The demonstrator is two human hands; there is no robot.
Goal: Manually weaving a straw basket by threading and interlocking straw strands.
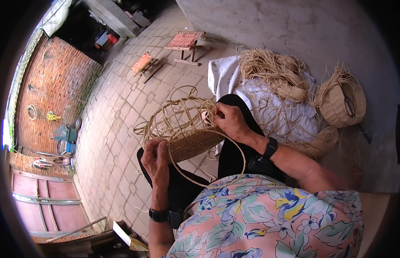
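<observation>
A woven straw basket [191,144] rests over my lap, with a densely woven panel and an open lattice of twisted cords on its far side. My left hand [157,160] is closed on its near left edge, fingers bent over the rim. At its right end my right hand [232,122] is pinched on the strands, the fingertips partly hidden among them. A twisted straw cord [240,148] hangs in a wide loop from the basket's edge, passing over my thighs and the hem of my shirt.
To the right a white cloth [225,71] carries a big bundle of straw cord [273,69]. Beyond it stands a round woven basket [342,103] with cord inside. Two low stools [185,41] with red woven seats stand ahead on the paved floor [109,124].
</observation>
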